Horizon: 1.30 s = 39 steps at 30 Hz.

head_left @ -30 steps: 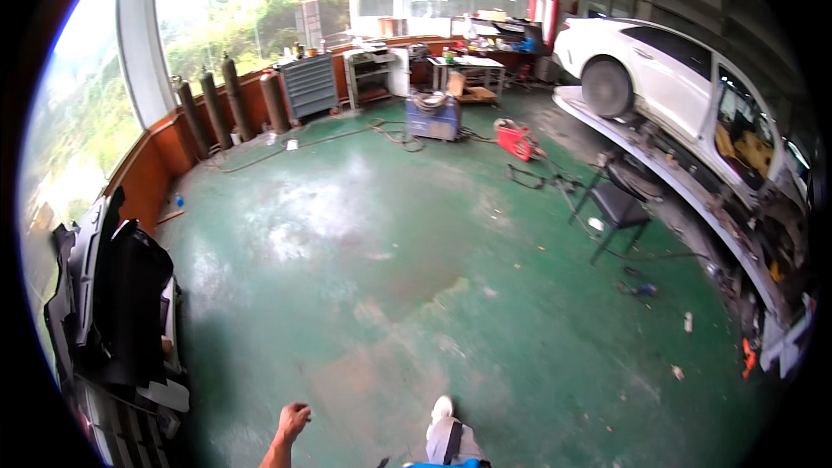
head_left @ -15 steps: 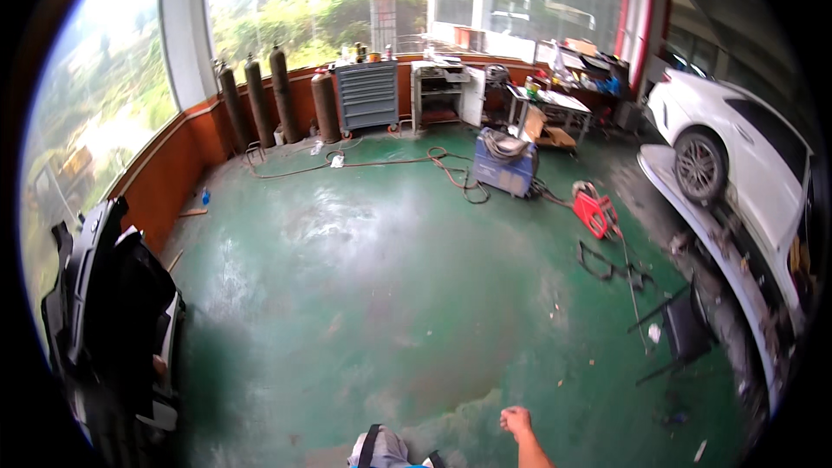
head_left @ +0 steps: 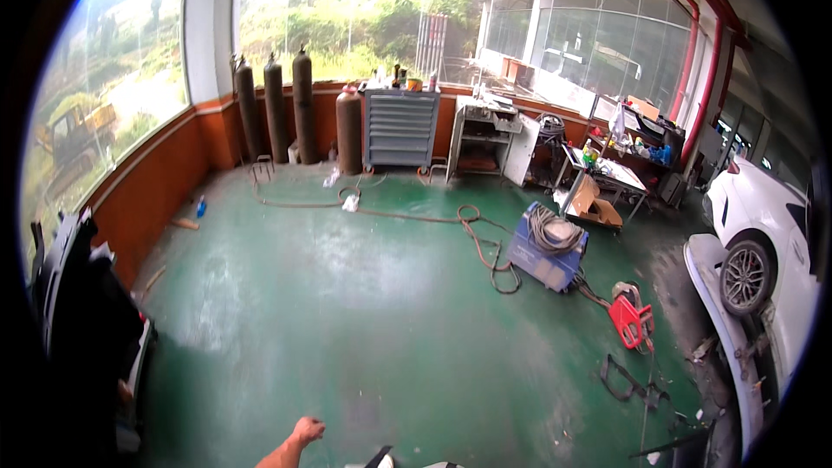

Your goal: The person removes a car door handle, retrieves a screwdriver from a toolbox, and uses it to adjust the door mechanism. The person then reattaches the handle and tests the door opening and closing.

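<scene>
My left hand (head_left: pixel 308 429) swings low over the green floor (head_left: pixel 286 338), its forearm coming in from the lower edge. The fingers are loosely curled, and nothing shows in them. No object is touching it; around it is the painted floor. My right hand is outside the picture. A bit of my clothing or footwear, pale with a dark band (head_left: pixel 381 458), peeks in at the bottom edge.
Ahead stand gas cylinders (head_left: pixel 302 108), a grey drawer cabinet (head_left: pixel 400 128) and a blue machine with coiled cable (head_left: pixel 546 247); a hose (head_left: pixel 407 215) crosses the floor. Right: a red tool (head_left: pixel 631 319), a white car (head_left: pixel 784 217) on a ramp (head_left: pixel 719 329). Left: black panels (head_left: pixel 82 347).
My right hand has left the picture and my left hand has come into it. The cabinets, cylinders and blue machine look nearer and sit lower and further right; the view has shifted forward.
</scene>
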Each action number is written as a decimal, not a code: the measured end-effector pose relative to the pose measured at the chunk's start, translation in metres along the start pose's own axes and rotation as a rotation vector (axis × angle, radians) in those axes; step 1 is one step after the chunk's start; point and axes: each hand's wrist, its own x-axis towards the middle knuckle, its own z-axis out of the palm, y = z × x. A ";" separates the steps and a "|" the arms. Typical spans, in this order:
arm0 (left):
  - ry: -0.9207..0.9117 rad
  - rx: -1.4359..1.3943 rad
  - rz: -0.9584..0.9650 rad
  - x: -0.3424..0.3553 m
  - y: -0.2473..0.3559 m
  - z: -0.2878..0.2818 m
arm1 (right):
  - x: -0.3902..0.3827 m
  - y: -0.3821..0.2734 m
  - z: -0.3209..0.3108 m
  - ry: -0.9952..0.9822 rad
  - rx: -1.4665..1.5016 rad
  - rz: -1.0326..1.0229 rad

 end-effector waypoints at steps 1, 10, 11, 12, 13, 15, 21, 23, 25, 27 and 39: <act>0.021 0.026 0.094 0.028 0.073 -0.016 | 0.008 -0.027 0.000 0.002 0.048 0.052; 0.213 0.268 0.258 0.281 0.387 -0.039 | 0.218 -0.323 -0.054 0.001 0.184 0.171; 0.189 0.291 0.176 0.305 0.389 -0.023 | 0.253 -0.371 -0.074 0.029 0.195 0.154; 0.143 0.295 0.054 0.318 0.374 -0.017 | 0.274 -0.422 -0.095 0.034 0.181 0.123; 0.016 0.418 -0.043 0.325 0.368 -0.005 | 0.310 -0.464 -0.115 0.066 0.183 0.085; -0.169 0.181 -0.179 0.330 0.370 0.010 | 0.357 -0.591 -0.158 0.094 0.194 -0.192; -0.124 -0.128 -0.347 0.380 0.443 0.078 | 0.451 -0.927 -0.268 0.088 0.322 -0.510; -0.103 -0.161 -0.363 0.422 0.488 0.080 | 0.492 -0.996 -0.273 0.097 0.307 -0.549; -0.101 -0.147 -0.342 0.490 0.541 0.078 | 0.520 -1.050 -0.264 0.119 0.300 -0.496; -0.124 -0.088 -0.298 0.580 0.602 0.073 | 0.546 -1.067 -0.261 0.175 0.278 -0.462; 0.126 -0.015 0.212 0.976 1.154 -0.060 | 0.666 -1.229 -0.194 -0.038 0.131 0.078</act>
